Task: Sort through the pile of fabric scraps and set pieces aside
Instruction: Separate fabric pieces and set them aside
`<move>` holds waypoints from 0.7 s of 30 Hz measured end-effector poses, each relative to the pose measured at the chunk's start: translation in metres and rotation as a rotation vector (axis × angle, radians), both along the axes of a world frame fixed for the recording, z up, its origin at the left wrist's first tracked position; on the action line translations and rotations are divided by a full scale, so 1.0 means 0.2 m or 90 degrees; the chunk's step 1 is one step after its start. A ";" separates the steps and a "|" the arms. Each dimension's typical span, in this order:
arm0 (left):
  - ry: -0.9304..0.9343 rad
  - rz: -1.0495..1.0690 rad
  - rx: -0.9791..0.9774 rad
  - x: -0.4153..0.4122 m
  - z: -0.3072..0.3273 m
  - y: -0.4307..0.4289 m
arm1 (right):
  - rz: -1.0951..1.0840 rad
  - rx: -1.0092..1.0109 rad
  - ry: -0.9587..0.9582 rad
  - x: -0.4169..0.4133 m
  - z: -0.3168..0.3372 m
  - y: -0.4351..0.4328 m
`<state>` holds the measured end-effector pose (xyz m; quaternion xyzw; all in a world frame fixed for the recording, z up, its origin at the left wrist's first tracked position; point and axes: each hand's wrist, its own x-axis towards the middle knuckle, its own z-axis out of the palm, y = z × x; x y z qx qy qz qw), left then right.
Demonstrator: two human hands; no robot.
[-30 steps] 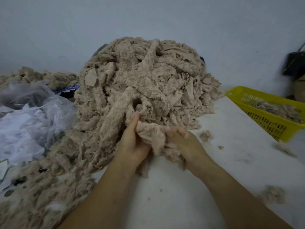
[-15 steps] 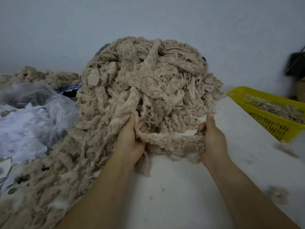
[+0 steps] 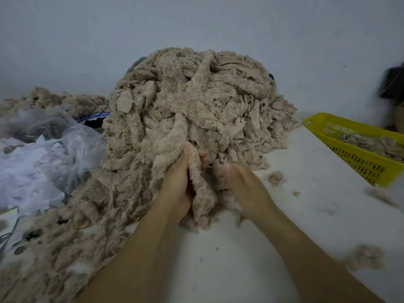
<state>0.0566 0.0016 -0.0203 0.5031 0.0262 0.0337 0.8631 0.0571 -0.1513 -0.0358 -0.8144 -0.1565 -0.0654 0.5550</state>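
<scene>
A plain, pale grey-blue wall (image 3: 87,40) rises directly behind the white surface (image 3: 251,259) and meets it along its far edge. The wall carries a few faint specks. The surface is matt and lightly flecked. Beyond the surface's far right end, against the wall, sits a dark, blurred object (image 3: 393,82) that cannot be identified. The light is dim and even, and shadows on the surface are soft.

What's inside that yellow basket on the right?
The yellow basket holds loose beige fabric scraps. The scraps cover its floor, so anything lying beneath them cannot be seen.
</scene>
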 end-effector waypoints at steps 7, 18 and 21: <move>-0.037 -0.136 0.151 -0.05 -0.01 -0.08 | 0.175 -0.033 0.077 -0.04 -0.05 0.02; 0.088 0.133 -0.422 0.09 0.02 0.30 | 0.183 0.150 0.249 -0.05 0.07 -0.05; 0.077 0.213 -0.504 0.10 0.00 0.31 | 0.101 0.349 0.284 -0.01 0.09 -0.09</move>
